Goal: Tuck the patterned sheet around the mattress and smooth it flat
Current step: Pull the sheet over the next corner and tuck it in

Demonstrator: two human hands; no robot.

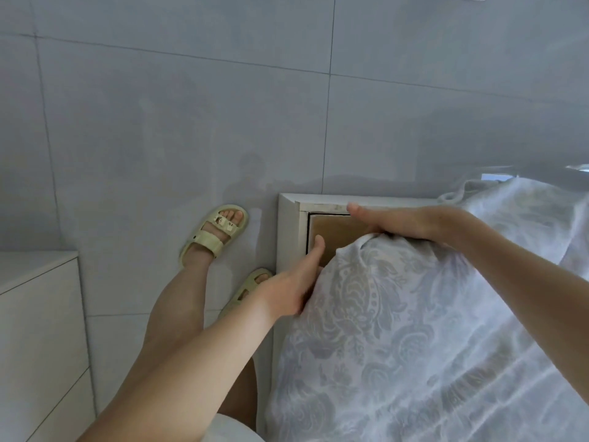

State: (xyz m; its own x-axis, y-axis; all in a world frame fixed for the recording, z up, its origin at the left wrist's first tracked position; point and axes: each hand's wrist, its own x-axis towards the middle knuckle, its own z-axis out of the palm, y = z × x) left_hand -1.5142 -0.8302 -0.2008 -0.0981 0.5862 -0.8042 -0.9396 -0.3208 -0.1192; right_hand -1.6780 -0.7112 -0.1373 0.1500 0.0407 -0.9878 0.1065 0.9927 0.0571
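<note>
Hands, two, both bare, at one corner of the bed. Left hand (pixel 291 283) with fingers tucked under the edge of the patterned sheet (pixel 398 330), thumb straight along that edge: grip closed on the fabric. Right hand (pixel 414 223) across the far side of the same rounded corner, thumb stretched out over the frame, fingers hidden behind the cloth; grip impossible to tell, curled or flat.

One sheet, thin and pale, printed with grey-blue and beige paisley scrolls, draped over the corner and down the side next to the legs, with a bunched fold (pixel 459 191) at the far edge. Mattress itself covered, out of sight.

One bed frame (pixel 287 224), white, smooth, square-cornered, with one flat brown board (pixel 331 232) bare inside it, just beyond the sheet. Two sandals (pixel 216 232), pale yellow-green, rubbery, two-strapped, one on each foot, on the floor (pixel 159 122) of large glossy grey tiles. One white cabinet (pixel 38 314), flat-fronted, at the left.
</note>
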